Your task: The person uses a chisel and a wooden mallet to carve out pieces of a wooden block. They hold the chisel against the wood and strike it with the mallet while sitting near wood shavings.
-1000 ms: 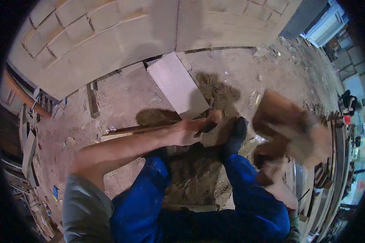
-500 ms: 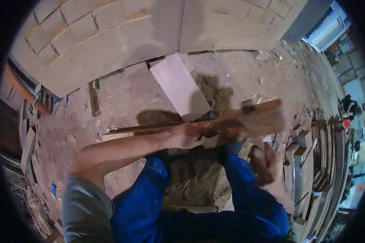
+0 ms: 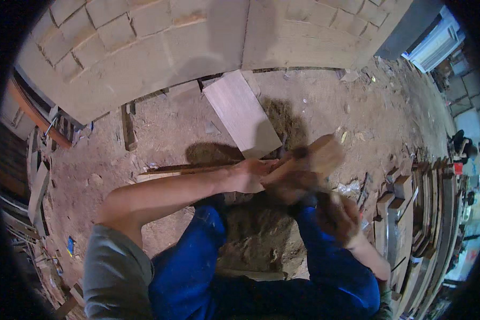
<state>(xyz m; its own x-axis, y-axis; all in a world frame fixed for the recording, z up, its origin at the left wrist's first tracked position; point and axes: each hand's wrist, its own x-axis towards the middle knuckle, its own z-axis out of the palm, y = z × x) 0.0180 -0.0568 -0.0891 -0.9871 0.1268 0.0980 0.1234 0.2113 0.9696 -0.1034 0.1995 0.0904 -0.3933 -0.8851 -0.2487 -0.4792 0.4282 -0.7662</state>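
Wooden piece point(image 3: 306, 166), blurred, over a brown dirt floor point(image 3: 160, 122), just ahead of the knees. At far left, a curved orange-brown beam point(image 3: 34, 114), with offcuts point(image 3: 39, 192) heaped below and a small blue object point(image 3: 70, 245) nearby on the ground. Across the back, tall pale panels point(image 3: 197, 48), marked higher up with a pattern of rectangular blocks. Before these, flat on the floor, a pale board point(image 3: 240, 109), slanting, near end close to the hands. Farther right, a white framed panel point(image 3: 436, 45), then a long stack of lumber point(image 3: 429, 213), and a person point(image 3: 461, 145) low at the bright edge.

Left forearm point(image 3: 168, 192) stretched in beside a narrow brown strip point(image 3: 184, 170); left hand point(image 3: 248, 177) curled around the left end of the wooden piece, angled up and rightward from there. Right hand point(image 3: 340, 214) just below and right of that piece, too smeared to tell about contact or grip.

Smooth arch on the beam; rough, trodden, chip-littered soil; straight edges and a flat face on the pale board; elongated brown wood between the hands, lighter toward the far end; blue trousers point(image 3: 189, 261); long, narrow, square-cut lumber at right.
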